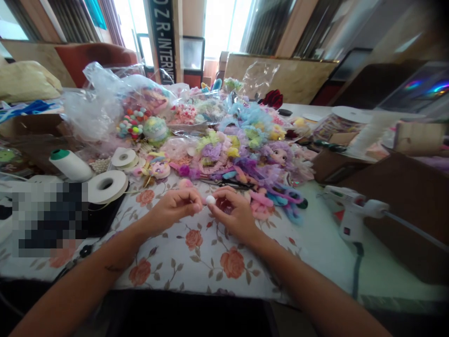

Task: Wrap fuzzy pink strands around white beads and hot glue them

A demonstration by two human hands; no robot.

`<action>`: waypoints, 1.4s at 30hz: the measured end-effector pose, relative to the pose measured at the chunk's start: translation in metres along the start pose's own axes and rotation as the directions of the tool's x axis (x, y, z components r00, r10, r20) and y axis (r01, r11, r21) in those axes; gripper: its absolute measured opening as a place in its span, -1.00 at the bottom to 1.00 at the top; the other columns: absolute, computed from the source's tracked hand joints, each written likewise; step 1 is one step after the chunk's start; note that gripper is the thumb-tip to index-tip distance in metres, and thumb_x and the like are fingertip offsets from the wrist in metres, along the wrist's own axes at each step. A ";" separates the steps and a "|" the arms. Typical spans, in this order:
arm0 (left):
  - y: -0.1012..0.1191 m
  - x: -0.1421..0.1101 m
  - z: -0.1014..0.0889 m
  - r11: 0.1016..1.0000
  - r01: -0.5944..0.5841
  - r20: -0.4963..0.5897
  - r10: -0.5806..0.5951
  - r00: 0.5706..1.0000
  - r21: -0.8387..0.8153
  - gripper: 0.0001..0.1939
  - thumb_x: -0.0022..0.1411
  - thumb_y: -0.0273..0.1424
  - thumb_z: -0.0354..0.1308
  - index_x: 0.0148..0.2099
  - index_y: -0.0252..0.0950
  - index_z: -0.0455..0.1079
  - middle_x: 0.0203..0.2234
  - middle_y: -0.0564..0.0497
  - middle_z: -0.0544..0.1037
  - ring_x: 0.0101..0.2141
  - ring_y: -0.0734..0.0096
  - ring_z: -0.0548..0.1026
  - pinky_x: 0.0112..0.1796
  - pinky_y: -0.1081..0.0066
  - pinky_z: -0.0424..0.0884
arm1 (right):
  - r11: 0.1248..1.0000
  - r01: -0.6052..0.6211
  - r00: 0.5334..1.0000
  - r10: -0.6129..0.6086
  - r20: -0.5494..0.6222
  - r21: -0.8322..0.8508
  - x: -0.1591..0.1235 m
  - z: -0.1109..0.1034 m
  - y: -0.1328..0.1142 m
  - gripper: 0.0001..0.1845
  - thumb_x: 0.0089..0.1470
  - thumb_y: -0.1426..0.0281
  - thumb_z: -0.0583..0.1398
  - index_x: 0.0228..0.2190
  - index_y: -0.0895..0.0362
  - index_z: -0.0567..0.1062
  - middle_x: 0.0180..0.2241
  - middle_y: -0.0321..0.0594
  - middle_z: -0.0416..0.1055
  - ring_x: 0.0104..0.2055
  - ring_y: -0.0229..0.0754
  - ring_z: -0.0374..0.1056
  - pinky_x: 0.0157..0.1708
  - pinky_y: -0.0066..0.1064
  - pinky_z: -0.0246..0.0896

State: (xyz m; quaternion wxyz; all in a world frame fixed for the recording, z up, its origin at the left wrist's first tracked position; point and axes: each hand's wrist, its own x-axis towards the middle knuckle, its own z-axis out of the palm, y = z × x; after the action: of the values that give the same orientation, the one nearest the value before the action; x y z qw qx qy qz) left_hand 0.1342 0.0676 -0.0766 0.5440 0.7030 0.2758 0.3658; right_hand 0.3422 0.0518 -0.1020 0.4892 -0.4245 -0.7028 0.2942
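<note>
The small white ball (pixel 210 200) sits pinched between the thumb and fingertips of your right hand (pixel 235 214). Just beside it, your left hand (pixel 178 205) curls above the floral cloth (pixel 212 255); whether those fingers grip anything, I cannot tell.

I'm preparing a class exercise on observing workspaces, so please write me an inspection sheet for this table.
Surface: rose-patterned cloth beneath the hands.
Job's things: small white ball, held up off the cloth.
Clutter: colourful heap of trims beyond the hands; white spool to the left, glue gun to the right.
Hands: right hand pinches the white ball; left hand is curled close by, contents unclear.
Cables: dark cord below the glue gun.
Surroundings: lettered banner and bright windows behind.
</note>
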 end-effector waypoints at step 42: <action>-0.026 -0.009 0.027 0.740 -0.120 -0.308 0.414 0.857 0.661 -0.77 0.15 -0.32 0.31 -0.11 -0.16 0.53 -0.25 0.00 0.69 -0.20 0.22 0.64 -0.09 0.32 0.53 | 0.932 -0.290 0.955 0.268 0.123 0.217 -0.002 0.005 -0.006 -0.52 0.16 0.09 0.16 -0.63 0.14 0.49 -0.66 -0.34 0.29 -0.57 -0.30 0.18 -0.53 -0.44 0.11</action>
State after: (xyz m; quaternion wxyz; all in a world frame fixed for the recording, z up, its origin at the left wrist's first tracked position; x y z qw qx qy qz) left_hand 0.1511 0.0520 -0.1070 0.1462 0.7745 0.3879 0.4779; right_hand 0.3356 0.0469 -0.0994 0.4562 -0.4460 -0.6175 0.4600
